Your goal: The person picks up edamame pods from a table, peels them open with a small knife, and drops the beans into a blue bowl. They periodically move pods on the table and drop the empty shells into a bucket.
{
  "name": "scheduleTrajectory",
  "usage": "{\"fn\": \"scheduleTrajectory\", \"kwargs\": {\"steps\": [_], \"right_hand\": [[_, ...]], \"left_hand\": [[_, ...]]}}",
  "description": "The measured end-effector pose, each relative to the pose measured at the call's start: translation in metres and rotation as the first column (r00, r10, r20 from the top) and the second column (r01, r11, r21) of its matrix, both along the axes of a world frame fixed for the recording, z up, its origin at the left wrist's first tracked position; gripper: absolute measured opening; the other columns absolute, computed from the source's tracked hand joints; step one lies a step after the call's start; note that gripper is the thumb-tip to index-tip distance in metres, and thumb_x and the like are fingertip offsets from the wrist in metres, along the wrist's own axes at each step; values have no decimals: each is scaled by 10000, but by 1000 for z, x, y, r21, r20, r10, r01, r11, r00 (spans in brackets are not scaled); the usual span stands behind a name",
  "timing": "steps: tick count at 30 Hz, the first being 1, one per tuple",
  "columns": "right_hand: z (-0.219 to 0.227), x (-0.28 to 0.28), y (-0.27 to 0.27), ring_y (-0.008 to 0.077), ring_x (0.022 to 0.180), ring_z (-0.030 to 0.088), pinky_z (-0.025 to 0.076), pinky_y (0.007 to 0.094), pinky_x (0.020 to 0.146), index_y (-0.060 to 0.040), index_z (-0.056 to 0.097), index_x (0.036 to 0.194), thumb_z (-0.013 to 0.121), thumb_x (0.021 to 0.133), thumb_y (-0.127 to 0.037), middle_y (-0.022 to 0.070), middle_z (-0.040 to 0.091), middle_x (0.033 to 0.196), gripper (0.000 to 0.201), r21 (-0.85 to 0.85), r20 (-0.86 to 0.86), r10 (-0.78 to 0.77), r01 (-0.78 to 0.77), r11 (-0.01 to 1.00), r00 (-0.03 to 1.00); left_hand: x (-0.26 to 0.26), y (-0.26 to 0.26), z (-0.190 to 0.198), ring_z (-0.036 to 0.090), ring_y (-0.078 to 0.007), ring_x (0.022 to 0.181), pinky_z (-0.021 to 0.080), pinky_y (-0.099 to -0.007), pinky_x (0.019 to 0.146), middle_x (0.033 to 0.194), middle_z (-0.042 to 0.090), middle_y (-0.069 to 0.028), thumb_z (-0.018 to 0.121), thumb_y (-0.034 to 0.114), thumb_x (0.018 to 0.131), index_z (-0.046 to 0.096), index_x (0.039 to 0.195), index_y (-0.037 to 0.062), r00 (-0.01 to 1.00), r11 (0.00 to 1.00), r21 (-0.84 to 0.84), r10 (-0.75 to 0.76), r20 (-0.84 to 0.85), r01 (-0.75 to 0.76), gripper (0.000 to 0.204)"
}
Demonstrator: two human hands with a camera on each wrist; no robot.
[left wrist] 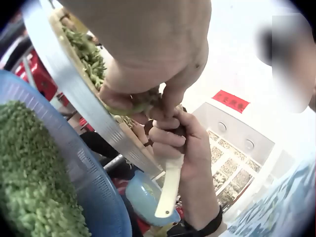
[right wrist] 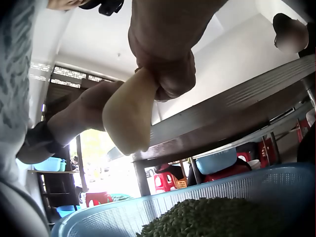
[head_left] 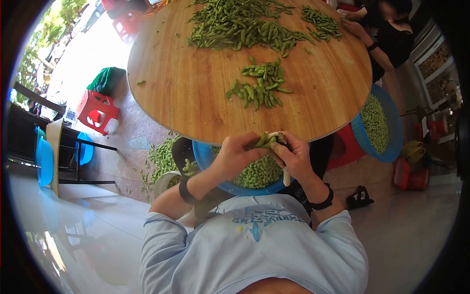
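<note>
My left hand [head_left: 235, 156] pinches a few green soybean pods [head_left: 265, 142] over the front edge of the table, and a pod [left wrist: 122, 111] shows under its fingers in the left wrist view. Close against it, my right hand [head_left: 296, 158] grips a tool by its cream handle [left wrist: 170, 190], which points down out of the fist. The tool's working end is hidden by the fingers. Below both hands, a blue mesh basket [head_left: 201, 156] on the lap holds shelled green beans [head_left: 257, 172]. A small pile of pods [head_left: 260, 88] lies on the table ahead.
The round wooden table [head_left: 181, 93] bears a large heap of pods [head_left: 240, 27] at its far side. Another person [head_left: 391, 36] sits at the right, near a second blue basket [head_left: 399, 134]. Pods [head_left: 164, 159] litter the floor at left beside a red stool [head_left: 97, 110].
</note>
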State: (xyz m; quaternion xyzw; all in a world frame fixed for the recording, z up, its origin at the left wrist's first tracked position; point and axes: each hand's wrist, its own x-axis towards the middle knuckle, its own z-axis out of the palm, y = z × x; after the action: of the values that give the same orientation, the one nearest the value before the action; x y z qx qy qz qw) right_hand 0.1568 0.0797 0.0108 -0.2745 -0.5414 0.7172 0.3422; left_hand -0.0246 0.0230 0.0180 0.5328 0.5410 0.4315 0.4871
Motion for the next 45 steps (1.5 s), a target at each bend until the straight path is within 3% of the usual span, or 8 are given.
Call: {"fn": "scheduleTrajectory", "kwargs": {"steps": [6,8,14,28,37,39,43,45], "right_hand": [[-1,-3,-3,38,496,411,334,187,413,4,524,1135,467,952,-135,-8,475,661,237,-156,-52,20,-28,987,998],[0,1,-10,59,528,429,356,191,409,-6,447,1277,424,976,-169,23,481,724,343,-381,-188,45,-115,917,981],[-7,4,-17,78,547,440,369,194,407,-45,321,1409,406,991,-176,47,495,798,446,-319,-262,109,-193,928,959],[2,-6,-28,76,482,413,352,195,382,-2,478,1252,435,963,-105,66,516,687,310,-264,-188,-12,-39,964,982],[4,4,-15,63,466,401,338,184,357,-35,526,1210,463,965,-137,50,507,697,273,-483,-408,104,-311,819,907],[5,3,-16,66,468,406,340,184,353,-48,530,1211,474,962,-148,54,511,702,274,-517,-406,46,-271,812,913],[4,0,-18,76,470,408,342,192,341,-60,568,1105,487,959,-170,60,521,729,200,-609,-382,-40,-220,762,923],[4,-1,-16,79,473,414,342,193,338,-61,577,1062,488,959,-175,61,523,736,178,-636,-392,-46,-234,735,919]], "left_hand": [[7,3,-1,535,-55,670,415,-195,593,805,638,-13,660,48,824,633,966,-35,904,984,-132,166,395,-123,166],[2,4,-3,523,-50,648,400,-194,574,800,637,-13,653,42,826,633,968,-31,900,983,-147,158,407,-107,160],[9,0,0,510,-48,618,394,-199,550,773,621,-7,637,40,836,630,960,-24,890,983,-129,171,423,-128,140],[10,-3,-6,570,-114,634,435,-225,573,815,654,-67,647,-39,769,633,947,-32,831,978,-88,209,515,-191,179],[-2,0,-6,546,-124,583,379,-225,502,741,619,-59,614,9,822,623,974,-37,423,916,-316,192,885,246,159],[2,1,2,561,-113,591,393,-223,484,800,629,-33,615,21,834,606,983,-34,847,965,-263,149,510,-11,159],[4,-5,6,574,-160,585,420,-255,485,756,612,-63,673,52,801,601,1022,8,967,998,-10,66,245,-66,237],[-1,-1,13,590,-212,584,444,-288,489,715,578,-109,690,30,755,587,1015,-3,907,848,528,192,-376,39,282]]}}
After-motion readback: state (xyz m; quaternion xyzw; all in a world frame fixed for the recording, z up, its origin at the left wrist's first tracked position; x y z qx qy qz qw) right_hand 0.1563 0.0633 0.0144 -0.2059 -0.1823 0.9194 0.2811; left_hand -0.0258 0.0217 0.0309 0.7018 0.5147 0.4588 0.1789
